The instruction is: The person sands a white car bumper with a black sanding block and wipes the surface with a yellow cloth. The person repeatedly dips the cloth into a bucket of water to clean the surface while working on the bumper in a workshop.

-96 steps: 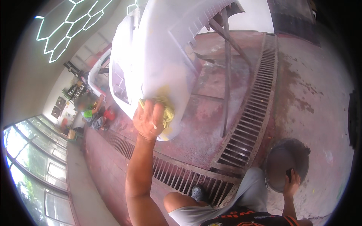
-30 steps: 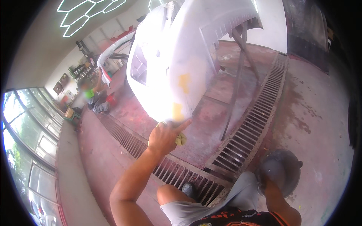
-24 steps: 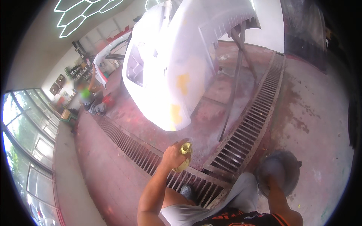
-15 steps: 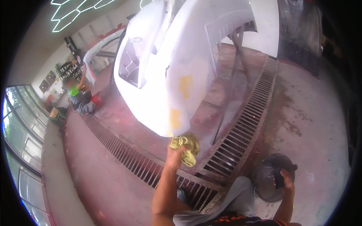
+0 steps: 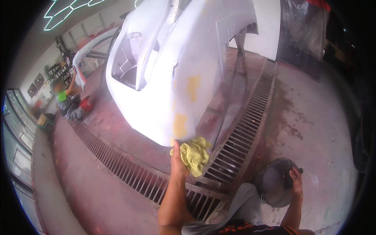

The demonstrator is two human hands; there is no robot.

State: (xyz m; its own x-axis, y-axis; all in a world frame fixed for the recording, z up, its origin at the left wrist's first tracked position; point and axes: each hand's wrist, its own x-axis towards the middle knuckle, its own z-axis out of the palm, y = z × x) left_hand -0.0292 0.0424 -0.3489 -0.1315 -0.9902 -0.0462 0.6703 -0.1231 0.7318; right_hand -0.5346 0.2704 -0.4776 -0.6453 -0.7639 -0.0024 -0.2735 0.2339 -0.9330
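Note:
A white car bumper (image 5: 145,113) with yellowish patches stands in front of me, its lower tip close by. My left hand (image 5: 178,160) is at that tip, thumb pointing up, closed on a crumpled yellow-green cloth (image 5: 195,156). The cloth lies against or just below the bumper's lower edge; I cannot tell whether it touches. At the lower right, my right hand (image 5: 297,185) grips a small dark block (image 5: 288,180) over a black bucket (image 5: 270,190). The block's exact kind is hard to make out.
Metal floor grates (image 5: 246,135) run along the right and across the front. Dark stand legs (image 5: 237,70) support the bumper. At the far left another person (image 5: 70,103) crouches by a red bucket (image 5: 86,103), reaching up to another bumper (image 5: 80,58). Windows (image 5: 23,133) line the left.
The view has shifted, so the bumper appears farther left. My left hand has turned, its thumb now upright, and the cloth shows more spread out. My right hand stays over the bucket with the block.

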